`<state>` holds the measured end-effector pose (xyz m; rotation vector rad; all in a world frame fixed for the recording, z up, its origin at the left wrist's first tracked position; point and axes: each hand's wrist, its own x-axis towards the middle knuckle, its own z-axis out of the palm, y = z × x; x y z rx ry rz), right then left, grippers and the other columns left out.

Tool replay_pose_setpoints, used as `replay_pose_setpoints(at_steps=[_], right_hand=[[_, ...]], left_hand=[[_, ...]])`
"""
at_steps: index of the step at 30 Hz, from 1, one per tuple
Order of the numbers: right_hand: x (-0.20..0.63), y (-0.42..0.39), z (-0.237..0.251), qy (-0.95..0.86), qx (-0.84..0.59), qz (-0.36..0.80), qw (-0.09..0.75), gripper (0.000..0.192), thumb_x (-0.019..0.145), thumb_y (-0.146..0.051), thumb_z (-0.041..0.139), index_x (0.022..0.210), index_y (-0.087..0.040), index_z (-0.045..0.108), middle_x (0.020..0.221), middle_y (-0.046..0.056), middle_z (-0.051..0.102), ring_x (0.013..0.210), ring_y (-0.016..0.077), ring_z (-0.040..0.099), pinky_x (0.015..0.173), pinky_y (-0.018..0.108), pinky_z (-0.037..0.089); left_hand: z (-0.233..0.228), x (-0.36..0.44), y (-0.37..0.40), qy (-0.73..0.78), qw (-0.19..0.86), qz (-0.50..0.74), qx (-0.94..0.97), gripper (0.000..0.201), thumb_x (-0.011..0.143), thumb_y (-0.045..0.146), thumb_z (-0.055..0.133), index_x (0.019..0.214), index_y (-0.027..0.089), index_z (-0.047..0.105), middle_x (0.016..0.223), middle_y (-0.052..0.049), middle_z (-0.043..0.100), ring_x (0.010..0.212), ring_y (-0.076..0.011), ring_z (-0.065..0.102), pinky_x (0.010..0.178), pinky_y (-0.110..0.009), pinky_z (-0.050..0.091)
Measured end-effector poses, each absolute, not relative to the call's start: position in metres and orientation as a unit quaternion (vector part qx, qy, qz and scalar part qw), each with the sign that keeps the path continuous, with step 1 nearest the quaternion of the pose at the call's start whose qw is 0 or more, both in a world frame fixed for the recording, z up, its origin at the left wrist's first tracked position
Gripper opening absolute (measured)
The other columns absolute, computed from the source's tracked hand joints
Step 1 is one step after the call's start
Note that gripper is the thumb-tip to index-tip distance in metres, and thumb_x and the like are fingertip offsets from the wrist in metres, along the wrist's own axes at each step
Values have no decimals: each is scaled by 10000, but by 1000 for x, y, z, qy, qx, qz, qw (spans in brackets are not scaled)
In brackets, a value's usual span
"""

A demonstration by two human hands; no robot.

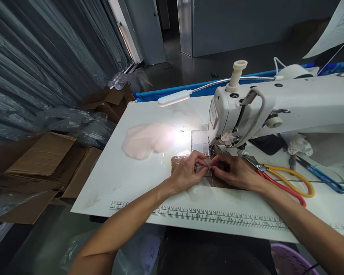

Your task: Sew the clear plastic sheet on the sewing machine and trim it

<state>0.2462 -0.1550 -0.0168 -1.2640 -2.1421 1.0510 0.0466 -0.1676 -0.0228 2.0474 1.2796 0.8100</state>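
My left hand (189, 172) and my right hand (232, 170) meet just in front of the sewing machine's (222, 110) needle area. Their fingertips are pinched together on a small piece of thin, sheer fabric (206, 165), mostly hidden by the fingers. Beneath both hands lies a brown, cardboard-like plate (176, 162) on the white table. Fingers partly cover the presser foot and needle. Close to my right wrist are scissors (291, 179) with one yellow and one red handle.
Pale pink sheer fabric (143, 141) lies on the table's left half. A lamp (174, 98) shines beside the machine head. Blue-handled snips (326, 177) rest at right. A printed ruler (197, 215) follows the front edge. Open cardboard boxes (43, 152) stand left of the table.
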Motion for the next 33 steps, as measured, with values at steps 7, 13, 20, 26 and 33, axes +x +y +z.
replay_pose_setpoints(at_steps=[7, 13, 20, 26, 33], right_hand=[[242, -158, -18, -788, -471, 328, 223, 167, 843, -343, 535, 845, -198, 617, 620, -21, 552, 536, 97, 475, 490, 217, 358], [233, -164, -16, -807, -485, 238, 239, 115, 823, -280, 515, 754, -199, 558, 612, -8, 560, 524, 105, 470, 511, 232, 349], [231, -161, -24, -731, -576, 232, 283, 141, 763, -325, 513, 686, -210, 492, 554, -18, 532, 469, 110, 450, 477, 240, 330], [242, -163, -24, -734, -489, 359, 304, 138, 837, -326, 469, 770, -207, 493, 686, 1, 549, 590, 120, 472, 526, 236, 379], [241, -173, -23, -809, -392, 354, 258, 118, 885, -300, 369, 814, -217, 414, 665, -13, 501, 553, 112, 452, 523, 227, 374]], left_hand=[[-23, 47, -166, 480, 282, 297, 776, 279, 816, 207, 627, 1063, 199, 499, 816, 27, 728, 608, -91, 635, 599, -225, 519], [-25, 46, -166, 471, 308, 285, 776, 297, 813, 216, 597, 1082, 201, 473, 853, 19, 719, 665, -99, 646, 623, -233, 532], [-29, 45, -164, 438, 348, 265, 785, 319, 816, 203, 576, 1114, 189, 464, 851, -3, 685, 767, -119, 655, 656, -236, 547], [-28, 42, -159, 404, 383, 283, 781, 248, 867, 274, 600, 1106, 209, 595, 930, -8, 717, 848, -128, 673, 759, -276, 567], [-18, 41, -159, 380, 271, 262, 845, 112, 871, 247, 618, 868, 235, 729, 864, 16, 716, 813, -110, 663, 735, -254, 546]])
